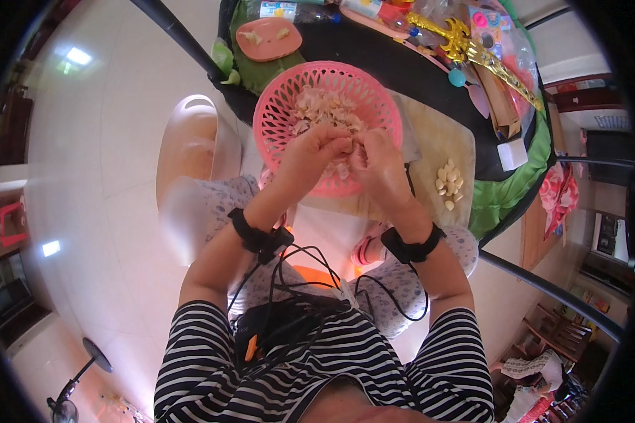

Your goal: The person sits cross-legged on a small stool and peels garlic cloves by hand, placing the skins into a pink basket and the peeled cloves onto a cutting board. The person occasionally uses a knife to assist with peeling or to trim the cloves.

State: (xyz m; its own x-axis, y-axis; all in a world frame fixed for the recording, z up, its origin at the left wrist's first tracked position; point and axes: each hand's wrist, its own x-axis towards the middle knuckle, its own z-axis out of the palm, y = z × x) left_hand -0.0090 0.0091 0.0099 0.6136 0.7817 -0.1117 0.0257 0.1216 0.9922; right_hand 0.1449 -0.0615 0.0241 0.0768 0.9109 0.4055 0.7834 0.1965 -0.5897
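My left hand (320,150) and my right hand (373,153) meet at the fingertips over a pink plastic basket (275,90). Both pinch something small between them, mostly hidden by the fingers; it looks like a garlic clove. Papery garlic skins (328,106) and some cloves lie in the basket under my hands. To the right, a small pile of peeled garlic cloves (448,180) rests on a worn cutting board (463,143). Part of a flat metal blade (410,143) shows between the basket and the board.
A pink plate (270,47) with scraps sits at the upper left of the black and green surface. Plastic bottles (296,11), a golden toy sword (487,58), a purple spoon (478,100) and a white box (512,154) lie beyond. A whitish bin (225,153) stands left; black cables (317,254) hang at my lap.
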